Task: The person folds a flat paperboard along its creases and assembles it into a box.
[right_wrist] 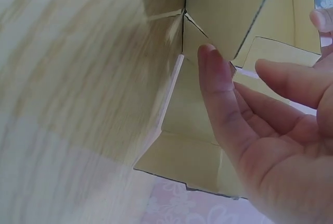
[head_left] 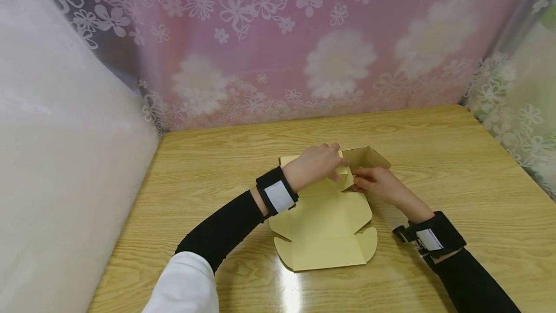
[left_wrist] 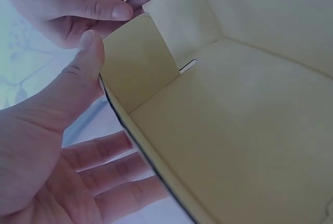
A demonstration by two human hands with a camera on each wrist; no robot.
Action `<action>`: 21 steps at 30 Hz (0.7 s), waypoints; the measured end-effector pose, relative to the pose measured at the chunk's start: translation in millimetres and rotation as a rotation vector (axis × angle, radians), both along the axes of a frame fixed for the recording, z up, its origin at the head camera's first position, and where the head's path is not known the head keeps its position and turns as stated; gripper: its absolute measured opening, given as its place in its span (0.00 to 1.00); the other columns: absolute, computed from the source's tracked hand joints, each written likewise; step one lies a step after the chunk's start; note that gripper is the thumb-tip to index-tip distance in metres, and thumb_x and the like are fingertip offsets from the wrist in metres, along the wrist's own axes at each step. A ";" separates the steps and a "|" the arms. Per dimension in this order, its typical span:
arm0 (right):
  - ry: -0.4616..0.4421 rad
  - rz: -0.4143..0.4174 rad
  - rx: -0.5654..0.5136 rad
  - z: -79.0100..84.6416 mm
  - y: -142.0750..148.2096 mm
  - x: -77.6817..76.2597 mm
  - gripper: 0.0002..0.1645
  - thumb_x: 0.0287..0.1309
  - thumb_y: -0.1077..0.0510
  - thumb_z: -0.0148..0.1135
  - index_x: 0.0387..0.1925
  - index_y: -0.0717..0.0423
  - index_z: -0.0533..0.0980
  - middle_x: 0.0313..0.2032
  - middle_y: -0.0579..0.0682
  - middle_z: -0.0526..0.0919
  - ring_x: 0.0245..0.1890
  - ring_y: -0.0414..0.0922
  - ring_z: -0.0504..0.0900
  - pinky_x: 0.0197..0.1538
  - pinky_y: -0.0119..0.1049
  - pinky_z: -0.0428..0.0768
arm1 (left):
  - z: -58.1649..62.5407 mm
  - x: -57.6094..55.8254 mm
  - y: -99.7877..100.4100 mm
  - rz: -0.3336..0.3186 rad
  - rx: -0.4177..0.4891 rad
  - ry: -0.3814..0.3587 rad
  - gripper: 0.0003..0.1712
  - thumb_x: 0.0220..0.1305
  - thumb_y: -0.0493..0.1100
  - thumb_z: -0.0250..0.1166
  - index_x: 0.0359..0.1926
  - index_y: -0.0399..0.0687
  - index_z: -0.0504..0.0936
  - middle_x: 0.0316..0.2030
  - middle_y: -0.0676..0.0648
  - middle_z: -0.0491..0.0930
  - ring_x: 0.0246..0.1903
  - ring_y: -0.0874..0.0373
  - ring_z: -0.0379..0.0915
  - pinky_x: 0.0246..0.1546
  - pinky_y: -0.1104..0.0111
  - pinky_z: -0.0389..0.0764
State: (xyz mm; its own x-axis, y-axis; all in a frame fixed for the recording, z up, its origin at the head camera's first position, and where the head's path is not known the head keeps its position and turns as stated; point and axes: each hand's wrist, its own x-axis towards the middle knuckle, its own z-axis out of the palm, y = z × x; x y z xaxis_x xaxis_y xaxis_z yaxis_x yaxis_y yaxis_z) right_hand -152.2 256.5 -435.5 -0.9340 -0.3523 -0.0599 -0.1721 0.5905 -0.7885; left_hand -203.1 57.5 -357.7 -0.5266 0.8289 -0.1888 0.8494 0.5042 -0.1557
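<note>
A partly folded cardboard box [head_left: 323,228], pale yellow inside, lies with its lid panel and curved tabs spread toward the front of the table. My left hand [head_left: 313,167] grips its raised wall: in the left wrist view the thumb is at a small corner flap [left_wrist: 138,60] and the fingers lie along the outside. At the right-hand corner is my right hand [head_left: 384,186], its fairly straight fingertips touching a folded flap [right_wrist: 223,15] in the right wrist view, the thumb apart from them. A side panel [head_left: 367,157] stands out to the right behind this hand.
The box lies on a wood-grain table [head_left: 208,158]. Behind the table hangs a pink flowered curtain [head_left: 269,62], with a white sheet [head_left: 65,134] along the left and a flowered curtain [head_left: 530,100] at the right edge.
</note>
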 end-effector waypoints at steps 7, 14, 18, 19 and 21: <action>0.082 0.022 0.013 -0.6 -4.8 0.7 0.22 0.70 0.68 0.55 0.60 0.81 0.70 0.42 0.67 0.86 0.40 0.57 0.87 0.41 0.39 0.86 | 0.0 -2.0 -0.1 0.004 0.019 -0.020 0.30 0.63 0.58 0.64 0.67 0.64 0.77 0.53 0.47 0.78 0.41 0.57 0.78 0.41 0.71 0.82; 0.142 0.042 0.070 -1.7 -9.9 -1.3 0.11 0.70 0.66 0.57 0.45 0.71 0.80 0.34 0.58 0.87 0.32 0.51 0.87 0.35 0.37 0.84 | -0.1 -2.5 -0.9 0.011 0.016 -0.020 0.29 0.65 0.58 0.63 0.66 0.64 0.77 0.54 0.46 0.77 0.42 0.56 0.78 0.40 0.69 0.83; 0.165 0.032 0.105 -2.2 -12.5 -1.3 0.08 0.69 0.65 0.58 0.39 0.66 0.82 0.30 0.53 0.86 0.28 0.45 0.83 0.32 0.34 0.80 | -0.2 -1.9 -0.7 0.002 0.014 -0.010 0.29 0.64 0.58 0.63 0.66 0.64 0.78 0.52 0.46 0.78 0.40 0.57 0.77 0.38 0.70 0.82; 0.167 0.025 0.110 -1.9 -13.0 -1.0 0.07 0.68 0.65 0.59 0.38 0.65 0.82 0.30 0.52 0.86 0.28 0.44 0.82 0.32 0.33 0.79 | -0.3 -1.9 -0.3 0.000 0.015 -0.006 0.29 0.64 0.59 0.63 0.65 0.64 0.78 0.52 0.47 0.78 0.40 0.57 0.77 0.37 0.70 0.82; 0.171 0.011 0.119 -1.6 -13.4 -0.2 0.07 0.68 0.64 0.61 0.37 0.64 0.82 0.29 0.51 0.86 0.28 0.43 0.82 0.31 0.33 0.78 | -0.2 -1.8 0.7 -0.004 0.019 -0.001 0.29 0.63 0.59 0.64 0.65 0.64 0.78 0.52 0.47 0.78 0.40 0.58 0.77 0.38 0.70 0.82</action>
